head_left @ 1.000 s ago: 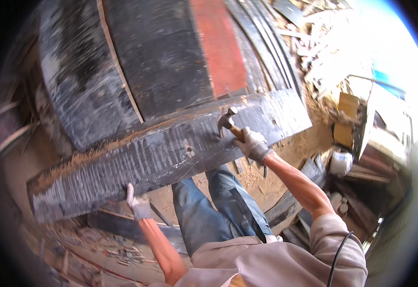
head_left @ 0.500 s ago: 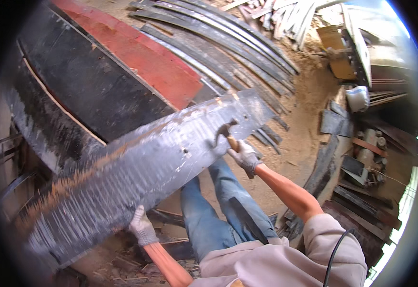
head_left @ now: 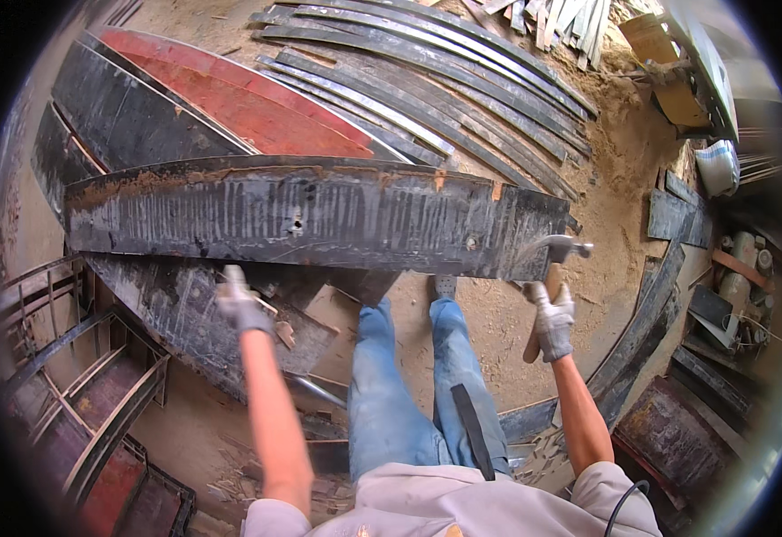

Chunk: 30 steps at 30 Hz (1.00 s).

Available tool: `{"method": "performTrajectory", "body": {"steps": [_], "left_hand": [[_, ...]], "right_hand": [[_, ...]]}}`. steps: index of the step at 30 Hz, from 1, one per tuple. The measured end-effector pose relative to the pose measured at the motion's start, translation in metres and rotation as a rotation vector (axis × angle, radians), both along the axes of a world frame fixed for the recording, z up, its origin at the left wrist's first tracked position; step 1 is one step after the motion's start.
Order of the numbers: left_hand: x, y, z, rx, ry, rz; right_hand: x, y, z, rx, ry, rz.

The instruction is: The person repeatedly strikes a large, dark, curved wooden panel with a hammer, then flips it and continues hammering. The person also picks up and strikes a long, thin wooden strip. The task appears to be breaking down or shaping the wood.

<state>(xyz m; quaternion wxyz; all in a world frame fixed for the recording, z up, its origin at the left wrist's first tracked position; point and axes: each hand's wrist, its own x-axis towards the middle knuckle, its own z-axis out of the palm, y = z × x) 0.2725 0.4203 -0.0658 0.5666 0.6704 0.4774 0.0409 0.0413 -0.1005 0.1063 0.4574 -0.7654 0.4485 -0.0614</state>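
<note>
A long black panel (head_left: pixel 382 224) with pale streaks, a rusty far edge and a small hole lies crosswise in front of me. My right hand (head_left: pixel 554 324), in a pale glove with a grey cuff, is closed around the wooden handle of a claw hammer (head_left: pixel 573 248). The hammer's head is up, by the panel's right end. My left hand (head_left: pixel 240 302), also gloved and blurred by motion, is just below the panel's near edge, left of the middle. Its fingers look stretched out, with nothing seen in them.
Black and red panels (head_left: pixel 230 98) lie at the far left. Long dark strips (head_left: pixel 427 63) spread over the sandy floor beyond. Metal frames (head_left: pixel 86 385) stand at the lower left. A dusty machine (head_left: pixel 742 268) and stacked boards (head_left: pixel 677 430) are on the right.
The panel has swung from slanted to nearly level across my view and away from me. My left hand has come off its edge. The hammer has moved right with my right hand.
</note>
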Motion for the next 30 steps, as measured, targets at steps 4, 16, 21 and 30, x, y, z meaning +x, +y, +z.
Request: {"method": "performTrajectory", "body": {"steps": [4,16,21,30], "left_hand": [[-0.165,-0.221,-0.020,-0.095,0.301,-0.377],[-0.273,-0.549,-0.082,-0.974,0.352,-0.015],[-0.333,-0.519,-0.067,-0.747,0.364,-0.011],[-0.568,-0.309,-0.075,-0.148,0.784,0.167]], "right_hand": [[-0.019,-0.056,0.033,0.011,-0.065,-0.108],[-0.104,-0.217,0.089,0.224,0.366,0.117],[-0.110,-0.237,0.086,0.252,0.296,0.269],[-0.111,-0.199,0.072,0.180,0.264,0.766]]}}
